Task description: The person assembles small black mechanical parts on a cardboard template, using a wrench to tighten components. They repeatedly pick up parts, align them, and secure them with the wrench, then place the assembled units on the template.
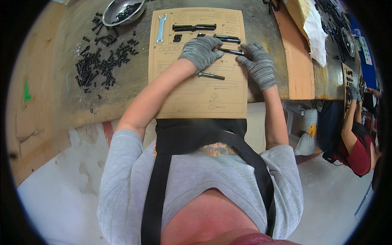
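A brown cardboard sheet (179,98) printed with part outlines lies before me on the bench. Between my hands is a long black bolt (231,52), lying across the upper right of the sheet. My left hand (201,52), in a grey knit glove, pinches its left end. The gloved fingers of my right hand (259,65) close on its other end. Just above are more long bolts (227,38), and another single bolt (212,76) lies below my left hand. Further up the sheet rest a row of long bolts (194,27), short screws (177,38) and an open-ended wrench (161,28).
Loose black screws (96,65) are scattered over the bench left of the sheet. A metal bowl (105,17) with black parts stands behind them. Orange-brown cardboard (297,69) lies to the right. At far right, another person's gloved hand (353,93) is over a similar sheet.
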The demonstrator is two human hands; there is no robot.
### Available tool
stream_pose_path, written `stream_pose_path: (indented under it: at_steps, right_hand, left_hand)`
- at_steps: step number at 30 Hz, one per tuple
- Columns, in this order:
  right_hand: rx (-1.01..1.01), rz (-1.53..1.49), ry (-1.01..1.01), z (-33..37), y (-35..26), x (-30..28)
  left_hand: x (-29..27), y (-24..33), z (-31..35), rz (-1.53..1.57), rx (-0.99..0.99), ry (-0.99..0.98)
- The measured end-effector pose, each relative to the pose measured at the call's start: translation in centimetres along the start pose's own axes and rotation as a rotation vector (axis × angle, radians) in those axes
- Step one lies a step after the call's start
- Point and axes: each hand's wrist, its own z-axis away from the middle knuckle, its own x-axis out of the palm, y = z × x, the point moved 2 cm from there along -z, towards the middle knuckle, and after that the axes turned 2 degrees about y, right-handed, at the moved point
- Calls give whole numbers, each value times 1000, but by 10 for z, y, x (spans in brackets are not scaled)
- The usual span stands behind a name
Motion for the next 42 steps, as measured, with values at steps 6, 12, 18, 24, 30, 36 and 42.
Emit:
stream_pose_path:
  at_steps: [6, 12, 18, 24, 30, 36, 42]
  right_hand:
    - [-36, -106, 65, 2, 14, 2]
    - [4, -15, 158, 15, -18, -4]
    - [-304, 224, -195, 50, -91, 23]
    - [-512, 125, -300, 95, -148, 52]
    - [-391, 39, -287, 103, -157, 50]
    - [-254, 76, -300, 103, -147, 42]
    - [-229, -65, -172, 101, -120, 30]
  left_hand:
    - [8, -4, -3, -43, 60, 68]
    - [-3, -20, 10, 147, 88, 126]
    - [-42, -69, 82, 217, -84, 258]
    - [-38, -72, 191, 368, -303, 92]
    - [-26, -46, 224, 209, -181, 119]
    - [-17, -41, 217, 53, -111, 92]
    - [-23, -62, 219, 232, -104, 267]
